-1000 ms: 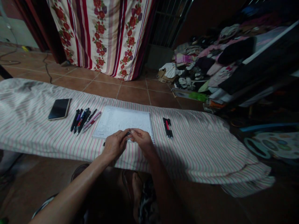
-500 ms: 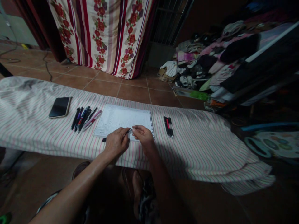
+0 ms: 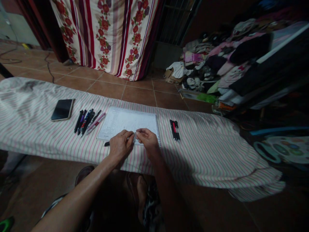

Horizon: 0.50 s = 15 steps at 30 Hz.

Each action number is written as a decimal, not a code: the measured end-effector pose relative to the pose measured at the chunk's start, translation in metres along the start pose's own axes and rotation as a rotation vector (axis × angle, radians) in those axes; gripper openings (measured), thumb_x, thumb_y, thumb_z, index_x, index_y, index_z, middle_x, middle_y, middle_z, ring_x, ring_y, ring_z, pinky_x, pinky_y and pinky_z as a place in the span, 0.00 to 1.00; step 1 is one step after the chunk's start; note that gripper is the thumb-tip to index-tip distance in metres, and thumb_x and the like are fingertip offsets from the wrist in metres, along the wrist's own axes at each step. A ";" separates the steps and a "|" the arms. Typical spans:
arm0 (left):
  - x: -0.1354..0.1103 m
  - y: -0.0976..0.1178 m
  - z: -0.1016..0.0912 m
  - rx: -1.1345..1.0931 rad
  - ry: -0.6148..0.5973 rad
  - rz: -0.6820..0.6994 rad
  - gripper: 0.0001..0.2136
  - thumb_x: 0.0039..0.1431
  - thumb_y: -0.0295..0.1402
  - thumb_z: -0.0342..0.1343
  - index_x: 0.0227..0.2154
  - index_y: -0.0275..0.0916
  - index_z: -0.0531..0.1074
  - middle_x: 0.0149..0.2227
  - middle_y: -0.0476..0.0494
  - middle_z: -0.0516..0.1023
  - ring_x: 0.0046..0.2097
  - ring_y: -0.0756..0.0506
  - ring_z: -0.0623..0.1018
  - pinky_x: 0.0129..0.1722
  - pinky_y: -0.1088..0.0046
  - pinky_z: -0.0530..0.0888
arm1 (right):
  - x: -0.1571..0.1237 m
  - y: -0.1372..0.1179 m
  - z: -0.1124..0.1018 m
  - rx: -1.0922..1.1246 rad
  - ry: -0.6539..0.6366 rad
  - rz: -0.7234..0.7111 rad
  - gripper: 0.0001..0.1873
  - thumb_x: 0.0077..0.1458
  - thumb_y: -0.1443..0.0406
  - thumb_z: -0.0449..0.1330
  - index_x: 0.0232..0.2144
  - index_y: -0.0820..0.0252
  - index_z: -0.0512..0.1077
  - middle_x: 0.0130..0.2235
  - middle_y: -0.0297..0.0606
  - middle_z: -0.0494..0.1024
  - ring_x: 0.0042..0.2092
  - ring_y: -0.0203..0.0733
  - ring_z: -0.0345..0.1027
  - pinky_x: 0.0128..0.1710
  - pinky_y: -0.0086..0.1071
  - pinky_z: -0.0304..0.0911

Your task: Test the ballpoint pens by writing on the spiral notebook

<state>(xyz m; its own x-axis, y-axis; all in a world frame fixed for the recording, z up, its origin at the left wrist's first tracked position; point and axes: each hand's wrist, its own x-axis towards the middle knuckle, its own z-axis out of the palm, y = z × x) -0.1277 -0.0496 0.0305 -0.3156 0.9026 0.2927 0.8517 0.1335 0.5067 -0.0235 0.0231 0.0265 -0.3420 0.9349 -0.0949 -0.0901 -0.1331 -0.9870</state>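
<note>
My left hand (image 3: 121, 144) is closed over the lower edge of a spiral notebook (image 3: 131, 119), gripping a slim black pen (image 3: 107, 144) whose dark end sticks out on the left. Fingertips of my right hand (image 3: 147, 138) are pinched together right beside the left fingertips, near the pen's other end. Something small and pale shows between the two hands, too small to name. The notebook lies open at a page with faint print, its coil on the right side.
Several pens (image 3: 87, 121) lie in a cluster left of the notebook, with a phone (image 3: 62, 110) beyond them. A few more pens (image 3: 174, 130) lie to the right. All rest on a striped cloth (image 3: 205, 145). Clothes (image 3: 217, 58) are heaped behind, right of a floral curtain (image 3: 103, 35).
Both hands stay over the notebook's lower edge. The left fingertips have closed in over the dark pen part that showed between the hands. The view has shifted slightly.
</note>
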 end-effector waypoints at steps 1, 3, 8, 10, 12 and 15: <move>0.000 0.000 0.000 0.005 0.000 -0.002 0.13 0.60 0.37 0.44 0.37 0.42 0.73 0.35 0.47 0.76 0.35 0.49 0.75 0.30 0.76 0.63 | 0.000 0.000 0.000 -0.001 0.001 0.001 0.13 0.36 0.59 0.64 0.26 0.60 0.70 0.20 0.30 0.70 0.23 0.32 0.63 0.23 0.27 0.56; 0.000 0.000 0.000 0.012 -0.003 0.000 0.13 0.61 0.37 0.43 0.37 0.42 0.73 0.35 0.48 0.76 0.34 0.49 0.74 0.29 0.76 0.62 | 0.001 0.000 0.000 -0.002 0.000 0.011 0.14 0.35 0.59 0.64 0.26 0.60 0.70 0.20 0.29 0.69 0.23 0.32 0.63 0.22 0.26 0.56; -0.001 0.000 0.000 0.035 0.001 0.004 0.14 0.61 0.38 0.42 0.37 0.41 0.73 0.34 0.47 0.76 0.34 0.49 0.74 0.28 0.76 0.61 | 0.001 0.001 0.001 0.006 0.017 0.008 0.13 0.35 0.59 0.64 0.26 0.60 0.70 0.20 0.30 0.70 0.23 0.32 0.63 0.22 0.26 0.56; -0.001 0.000 0.000 0.044 0.001 0.007 0.14 0.61 0.38 0.42 0.36 0.41 0.73 0.34 0.48 0.76 0.33 0.49 0.74 0.28 0.76 0.61 | 0.001 0.000 0.001 0.013 0.029 0.000 0.13 0.35 0.59 0.65 0.25 0.60 0.70 0.20 0.30 0.70 0.23 0.32 0.63 0.22 0.26 0.56; -0.001 0.000 0.000 0.051 -0.001 0.003 0.14 0.61 0.38 0.42 0.36 0.42 0.73 0.34 0.48 0.76 0.33 0.49 0.74 0.27 0.75 0.61 | 0.001 -0.001 0.000 0.015 0.048 0.006 0.14 0.35 0.59 0.65 0.25 0.60 0.70 0.20 0.30 0.70 0.23 0.32 0.63 0.22 0.26 0.57; -0.001 0.000 0.000 0.068 -0.013 -0.009 0.14 0.61 0.38 0.42 0.36 0.42 0.73 0.34 0.48 0.76 0.33 0.49 0.74 0.27 0.75 0.60 | 0.001 -0.004 -0.002 0.004 0.060 0.024 0.15 0.35 0.59 0.65 0.26 0.61 0.71 0.22 0.32 0.72 0.24 0.34 0.65 0.23 0.27 0.58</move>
<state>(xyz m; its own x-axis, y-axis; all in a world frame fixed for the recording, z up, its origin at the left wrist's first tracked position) -0.1269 -0.0502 0.0301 -0.3180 0.9064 0.2780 0.8757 0.1685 0.4525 -0.0213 0.0256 0.0299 -0.2879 0.9493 -0.1265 -0.0862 -0.1572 -0.9838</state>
